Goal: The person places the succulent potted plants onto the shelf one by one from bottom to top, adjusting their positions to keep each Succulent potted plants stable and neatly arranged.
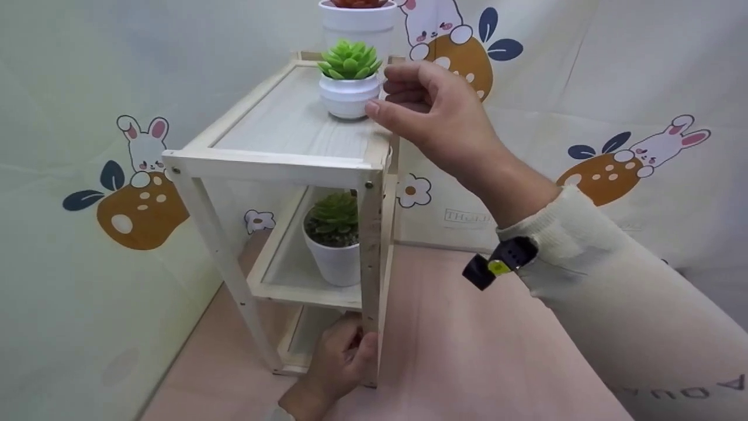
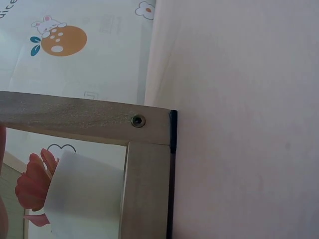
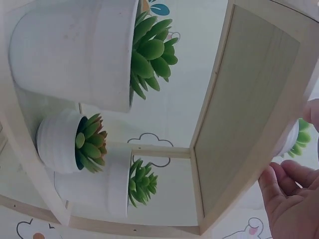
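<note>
A small white pot with a bright green succulent (image 1: 350,93) stands upright on the top board of a pale wooden shelf rack (image 1: 274,166). My right hand (image 1: 444,111) is at the pot's right side, thumb tip at its lower edge, fingers loosely bent with a gap beside the pot. In the right wrist view the rack's frame partly hides this pot (image 3: 289,139). Low down, my left hand (image 1: 339,356) grips the rack's front right leg (image 1: 369,251), thumb across it. In the left wrist view only a sliver of finger shows beside the wooden leg (image 2: 75,109).
A larger white pot (image 1: 357,23) with a red plant stands behind the small one. On the middle shelf is a white pot with a green succulent (image 1: 336,260). More potted succulents (image 3: 62,142) show inside the rack. Rabbit-print cloth (image 1: 497,128) hangs close behind the pink surface (image 1: 456,327).
</note>
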